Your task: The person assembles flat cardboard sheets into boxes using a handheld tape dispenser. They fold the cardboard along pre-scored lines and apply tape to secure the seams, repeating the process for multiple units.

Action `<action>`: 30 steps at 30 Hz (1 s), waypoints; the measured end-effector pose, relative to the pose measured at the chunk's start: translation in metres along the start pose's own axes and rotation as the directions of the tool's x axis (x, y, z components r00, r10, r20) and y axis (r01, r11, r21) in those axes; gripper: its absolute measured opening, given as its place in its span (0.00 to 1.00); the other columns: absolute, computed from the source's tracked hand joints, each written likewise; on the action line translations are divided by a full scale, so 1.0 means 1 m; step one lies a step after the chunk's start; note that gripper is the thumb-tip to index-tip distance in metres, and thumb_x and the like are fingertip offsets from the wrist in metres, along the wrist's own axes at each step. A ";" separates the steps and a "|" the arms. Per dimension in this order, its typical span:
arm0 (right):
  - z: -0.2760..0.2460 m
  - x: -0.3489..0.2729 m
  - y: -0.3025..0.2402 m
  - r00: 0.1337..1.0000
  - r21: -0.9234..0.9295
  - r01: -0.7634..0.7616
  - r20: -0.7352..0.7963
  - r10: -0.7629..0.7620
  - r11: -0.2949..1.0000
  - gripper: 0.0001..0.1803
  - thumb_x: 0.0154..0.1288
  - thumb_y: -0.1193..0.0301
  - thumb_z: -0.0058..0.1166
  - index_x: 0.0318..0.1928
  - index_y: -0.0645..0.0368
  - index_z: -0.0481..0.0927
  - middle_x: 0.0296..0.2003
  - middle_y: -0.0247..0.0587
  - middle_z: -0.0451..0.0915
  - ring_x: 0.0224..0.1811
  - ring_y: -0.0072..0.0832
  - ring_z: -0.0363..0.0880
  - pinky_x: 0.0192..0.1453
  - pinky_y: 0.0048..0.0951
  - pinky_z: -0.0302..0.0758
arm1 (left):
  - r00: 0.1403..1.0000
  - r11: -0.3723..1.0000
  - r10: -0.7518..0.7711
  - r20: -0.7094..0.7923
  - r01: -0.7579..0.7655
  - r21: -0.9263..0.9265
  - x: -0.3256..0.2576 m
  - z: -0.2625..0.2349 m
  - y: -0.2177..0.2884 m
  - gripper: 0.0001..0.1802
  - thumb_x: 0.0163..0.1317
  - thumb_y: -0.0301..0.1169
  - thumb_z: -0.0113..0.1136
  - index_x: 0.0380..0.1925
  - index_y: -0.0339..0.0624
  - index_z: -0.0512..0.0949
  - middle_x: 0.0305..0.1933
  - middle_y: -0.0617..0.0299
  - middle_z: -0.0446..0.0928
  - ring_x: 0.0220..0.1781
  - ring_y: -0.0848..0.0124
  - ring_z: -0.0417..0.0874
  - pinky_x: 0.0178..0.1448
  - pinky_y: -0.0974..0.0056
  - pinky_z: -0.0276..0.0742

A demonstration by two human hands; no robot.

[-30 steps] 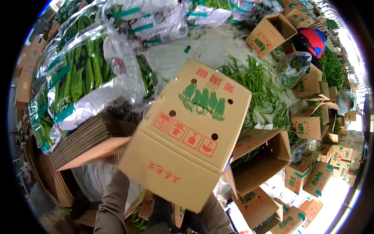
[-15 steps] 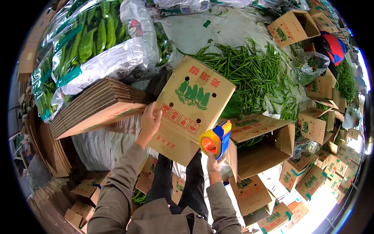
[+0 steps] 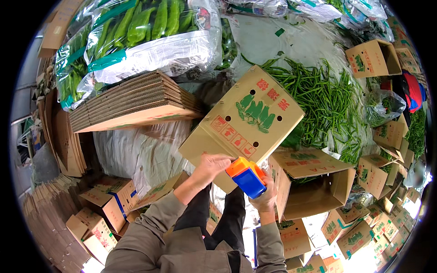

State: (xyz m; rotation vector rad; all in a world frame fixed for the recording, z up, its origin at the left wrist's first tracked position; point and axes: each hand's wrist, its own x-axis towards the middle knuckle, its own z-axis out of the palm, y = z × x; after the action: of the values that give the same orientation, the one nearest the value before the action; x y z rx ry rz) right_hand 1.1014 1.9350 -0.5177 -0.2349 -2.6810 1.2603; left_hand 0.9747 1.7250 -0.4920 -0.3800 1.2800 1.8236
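Note:
I hold a folded brown cardboard box (image 3: 246, 123) printed with green peppers and red symbols, tilted in front of me. My left hand (image 3: 210, 167) grips its near lower edge. My right hand (image 3: 266, 196) is closed around an orange and blue tape dispenser (image 3: 246, 176), pressed against the box's bottom edge right beside the left hand. Both olive sleeves come up from the lower edge of the head view.
A stack of flattened cartons (image 3: 132, 102) lies to the left under bagged green peppers (image 3: 141, 32). Loose green chillies (image 3: 323, 95) are heaped on a white sheet at right. An open empty box (image 3: 314, 182) stands by my right hand; several assembled boxes (image 3: 364, 227) lie around.
The box has swung lower and farther from the camera. The tape dispenser came into view and moved left to the box's bottom edge, beside my left hand.

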 end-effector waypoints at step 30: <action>0.020 0.053 0.025 0.983 -0.345 -0.078 0.128 0.129 0.935 0.22 0.40 0.70 0.69 0.37 0.62 0.75 0.29 0.47 0.76 0.33 0.48 0.79 0.37 0.46 0.77 | 0.795 0.619 0.539 -0.279 -0.149 0.771 0.162 -0.091 -0.015 0.32 0.75 0.49 0.42 0.66 0.33 0.71 0.61 0.40 0.77 0.63 0.50 0.79 0.67 0.51 0.72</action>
State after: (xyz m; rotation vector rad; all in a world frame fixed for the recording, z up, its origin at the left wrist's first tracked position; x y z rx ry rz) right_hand 1.0476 1.9469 -0.5454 -0.3425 -3.0423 0.8600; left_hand 0.8707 1.7230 -0.6469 -0.1346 2.4747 1.3715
